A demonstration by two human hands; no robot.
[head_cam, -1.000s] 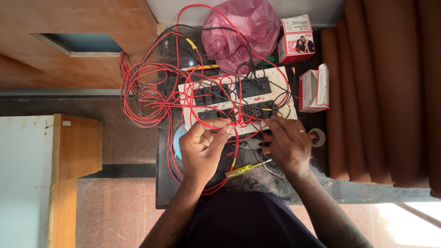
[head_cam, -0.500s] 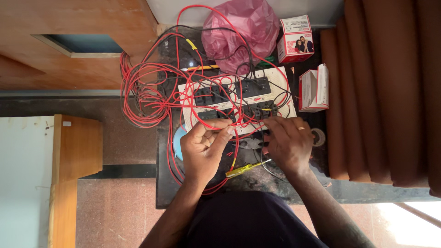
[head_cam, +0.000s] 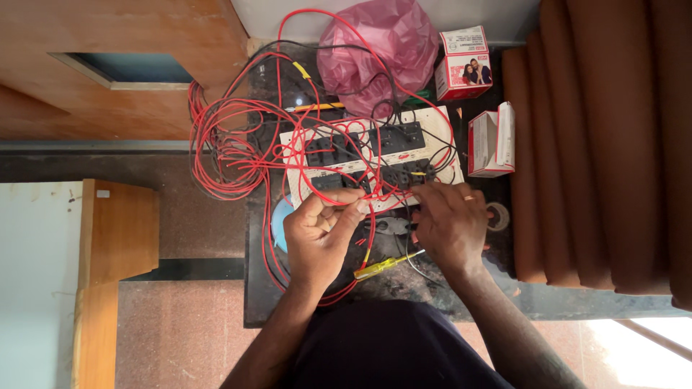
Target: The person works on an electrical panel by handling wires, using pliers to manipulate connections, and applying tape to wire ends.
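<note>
The white switch board (head_cam: 371,155) lies just beyond both hands; the left hand (head_cam: 321,234) pinches a red wire (head_cam: 369,216), the right hand (head_cam: 450,220) curls closed on wiring at its edge.

Two cartons right of the switchboard (head_cam: 371,155). Upper carton (head_cam: 463,63): small, boxy, red and white, photo panel on its face, just beside the pink bag (head_cam: 378,54). Lower carton (head_cam: 491,140): red and white, flap open, level with the switchboard's right end.
</note>
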